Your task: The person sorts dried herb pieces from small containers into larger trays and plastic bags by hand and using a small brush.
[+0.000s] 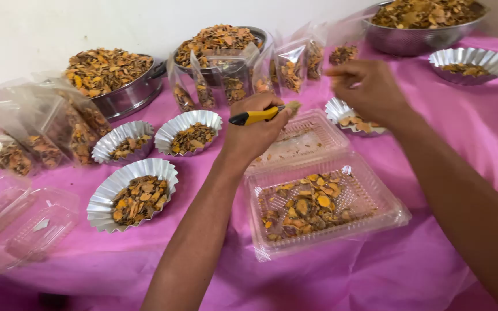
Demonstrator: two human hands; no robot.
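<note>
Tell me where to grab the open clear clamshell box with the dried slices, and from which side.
Take the clear clamshell box by its near right rim, coming from the right. That rim is bare; the open lid lies on the far side, under the left hand.

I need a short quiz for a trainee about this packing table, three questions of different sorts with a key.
1. True or false: the left hand holds a yellow-handled tool.
2. The open clear clamshell box near the hands holds: A) dried orange-brown slices, B) only air, C) whole fruits.
3. Fill in: the right hand is above a small fluted silver ____.

Key: 1 true; 2 A; 3 cup.
</note>
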